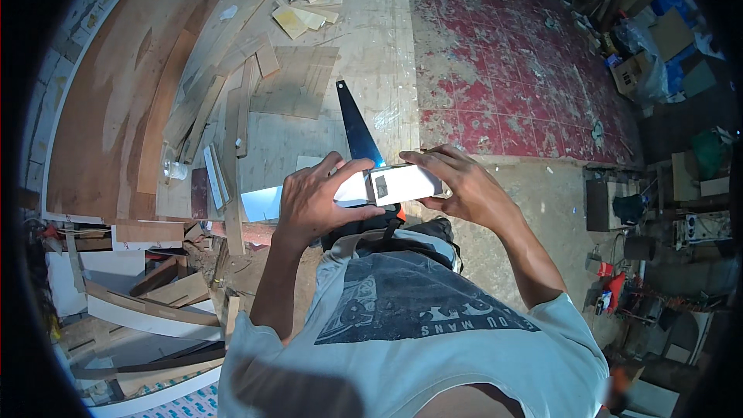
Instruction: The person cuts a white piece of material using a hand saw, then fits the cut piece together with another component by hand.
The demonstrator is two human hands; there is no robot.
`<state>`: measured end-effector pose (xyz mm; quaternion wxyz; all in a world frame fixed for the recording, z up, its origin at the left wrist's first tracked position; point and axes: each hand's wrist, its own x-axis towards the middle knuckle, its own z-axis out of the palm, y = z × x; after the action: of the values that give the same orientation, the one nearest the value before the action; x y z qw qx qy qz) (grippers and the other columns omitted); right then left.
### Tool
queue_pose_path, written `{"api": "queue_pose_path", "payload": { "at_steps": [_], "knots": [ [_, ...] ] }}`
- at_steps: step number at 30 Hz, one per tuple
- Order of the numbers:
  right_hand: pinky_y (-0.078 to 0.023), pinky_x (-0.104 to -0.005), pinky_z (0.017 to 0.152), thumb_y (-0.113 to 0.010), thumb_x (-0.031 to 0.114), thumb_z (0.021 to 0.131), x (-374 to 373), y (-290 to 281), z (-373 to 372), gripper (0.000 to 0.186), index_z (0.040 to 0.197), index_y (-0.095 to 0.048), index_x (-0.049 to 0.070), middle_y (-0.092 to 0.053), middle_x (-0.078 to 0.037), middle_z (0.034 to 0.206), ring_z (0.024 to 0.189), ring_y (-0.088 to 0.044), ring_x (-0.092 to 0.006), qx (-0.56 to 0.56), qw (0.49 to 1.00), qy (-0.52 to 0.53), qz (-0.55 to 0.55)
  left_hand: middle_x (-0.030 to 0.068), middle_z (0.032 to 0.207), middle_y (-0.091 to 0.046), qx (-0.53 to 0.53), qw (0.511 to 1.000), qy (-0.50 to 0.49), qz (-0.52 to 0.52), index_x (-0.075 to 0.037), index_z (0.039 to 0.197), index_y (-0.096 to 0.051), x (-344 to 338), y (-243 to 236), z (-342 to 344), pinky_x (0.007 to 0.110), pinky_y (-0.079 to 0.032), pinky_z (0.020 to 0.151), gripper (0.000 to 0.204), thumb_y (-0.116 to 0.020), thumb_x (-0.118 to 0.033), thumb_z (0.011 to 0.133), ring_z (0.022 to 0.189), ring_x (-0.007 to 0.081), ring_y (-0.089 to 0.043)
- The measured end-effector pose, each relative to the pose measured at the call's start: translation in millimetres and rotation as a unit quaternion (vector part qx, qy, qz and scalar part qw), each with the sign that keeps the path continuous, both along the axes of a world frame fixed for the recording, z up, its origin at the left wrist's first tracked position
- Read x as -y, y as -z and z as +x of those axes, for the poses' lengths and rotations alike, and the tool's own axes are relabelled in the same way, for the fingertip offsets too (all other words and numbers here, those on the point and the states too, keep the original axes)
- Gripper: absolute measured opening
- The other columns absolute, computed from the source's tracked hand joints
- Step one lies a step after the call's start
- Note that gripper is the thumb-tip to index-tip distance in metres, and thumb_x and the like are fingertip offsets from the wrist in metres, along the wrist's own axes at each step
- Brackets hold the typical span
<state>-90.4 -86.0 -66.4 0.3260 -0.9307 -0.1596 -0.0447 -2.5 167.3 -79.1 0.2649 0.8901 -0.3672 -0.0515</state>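
In front of my body, both hands grip small white pieces that meet end to end. My left hand (313, 193) pinches the left white piece (352, 190) between thumb and fingers. My right hand (460, 182) closes round the far end of a white block (408, 184), which has a dark rectangular patch on its face. Whether the two pieces are joined, I cannot tell. A dark handsaw blade (357, 128) lies just beyond them; its lower end is hidden by the pieces. Left of my left hand shows a pale flat strip (261, 204); my hand hides whether it connects.
Wooden strips (203, 116) and a brown board (116, 85) lie on the worktable (371, 15) at left. Small offcuts (306, 19) rest farther back. Scrap wood (147, 302) is piled at lower left. A worn red surface (511, 70) spreads right; clutter lines the far right.
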Motion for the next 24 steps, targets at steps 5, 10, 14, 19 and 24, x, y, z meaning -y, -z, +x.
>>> {"api": "queue_pose_path", "payload": {
  "at_steps": [5, 10, 14, 19, 24],
  "knots": [
    [-0.053, -0.0461, 0.093, -0.082, 0.005, 0.063, 2.1, 0.4, 4.0, 0.078, 0.137, -0.054, 0.011, -0.065, -0.011, 0.123, 0.109, -0.060, -0.0333, -0.013, 1.000, 0.010, 0.012, 0.0073, 0.099, -0.063, 0.031, 0.999, -0.006, 0.012, -0.021, 0.116, -0.070, 3.4, 0.4, 3.5, 0.041, -0.051, 0.071, 0.070, -0.083, -0.060, 0.059, 0.085, 0.0284, -0.069],
    [-0.053, -0.0455, 0.092, -0.082, 0.005, 0.062, 4.9, 0.5, 4.8, 0.080, 0.137, -0.054, 0.011, -0.066, -0.011, 0.122, 0.108, -0.060, -0.0329, -0.024, 0.999, 0.021, 0.020, 0.0042, 0.102, -0.060, 0.010, 1.000, 0.004, 0.013, -0.021, 0.114, -0.071, 8.7, -3.7, 9.4, 0.041, -0.052, 0.069, 0.065, -0.086, -0.053, 0.059, 0.082, 0.0265, -0.069],
    [-0.051, -0.0443, 0.088, -0.080, 0.004, 0.066, 8.9, 9.6, 6.5, 0.079, 0.139, -0.051, 0.009, -0.067, -0.016, 0.111, 0.102, -0.061, -0.0338, 0.022, 0.999, -0.001, 0.023, 0.0031, 0.101, -0.060, -0.005, 1.000, 0.003, 0.005, -0.021, 0.112, -0.072, 10.5, 3.2, 14.7, 0.040, -0.053, 0.069, 0.061, -0.087, -0.046, 0.058, 0.080, 0.0255, -0.069],
    [-0.049, -0.0441, 0.092, -0.080, 0.006, 0.068, 11.6, 14.0, 7.8, 0.075, 0.137, -0.052, 0.008, -0.066, -0.015, 0.114, 0.106, -0.059, -0.0331, 0.015, 1.000, 0.014, 0.015, 0.0029, 0.100, -0.064, -0.011, 1.000, 0.014, -0.001, -0.019, 0.109, -0.072, 17.0, 4.4, 21.3, 0.038, -0.054, 0.071, 0.057, -0.087, -0.041, 0.060, 0.080, 0.0246, -0.070],
    [-0.041, -0.0454, 0.100, -0.081, 0.016, 0.070, 6.2, 7.7, 10.3, 0.067, 0.132, -0.056, 0.005, -0.064, -0.014, 0.118, 0.112, -0.057, -0.0316, 0.017, 0.998, -0.005, -0.059, 0.0053, 0.098, -0.069, -0.031, 0.996, 0.053, -0.058, -0.015, 0.110, -0.072, 23.6, 12.3, 19.1, 0.039, -0.054, 0.073, 0.054, -0.085, -0.040, 0.063, 0.083, 0.0270, -0.070]
  ]
}}
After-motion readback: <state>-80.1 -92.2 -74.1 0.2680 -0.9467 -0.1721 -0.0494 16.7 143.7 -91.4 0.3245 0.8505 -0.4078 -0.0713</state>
